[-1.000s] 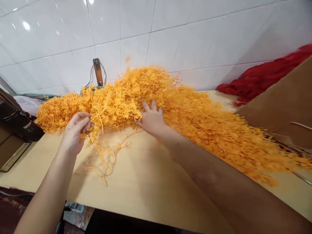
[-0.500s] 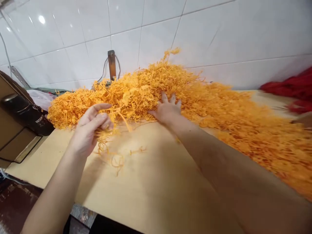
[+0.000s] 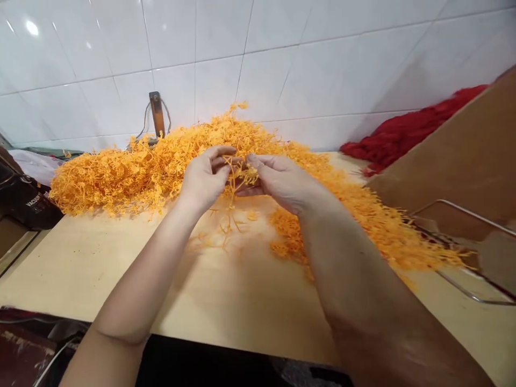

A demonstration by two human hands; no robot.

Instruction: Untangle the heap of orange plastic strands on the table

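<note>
In the middle of the view, my left hand (image 3: 207, 174) has its thumb and fingers closed on a thin orange sprig (image 3: 231, 188) that hangs above the wooden table. Facing it from the right, my right hand (image 3: 278, 180) pinches the sprig's upper part, its fingertips close to those of my left hand. Behind both hands a long heap of orange frilly strands (image 3: 116, 174) lies across the table, and more of it spreads to the right, partly behind my right forearm.
The wooden table (image 3: 121, 274) meets a white tiled wall (image 3: 322, 80). A black bottle (image 3: 34, 201) lies at the left. At the right are red material (image 3: 403, 137), a cardboard piece (image 3: 443, 172) and a metal wire frame (image 3: 479, 217). An orange-brown upright tool (image 3: 156, 114) stands behind the heap.
My right hand has left the heap and come to the sprig beside my left hand. The view has shifted right, showing more cardboard and the wire frame.
</note>
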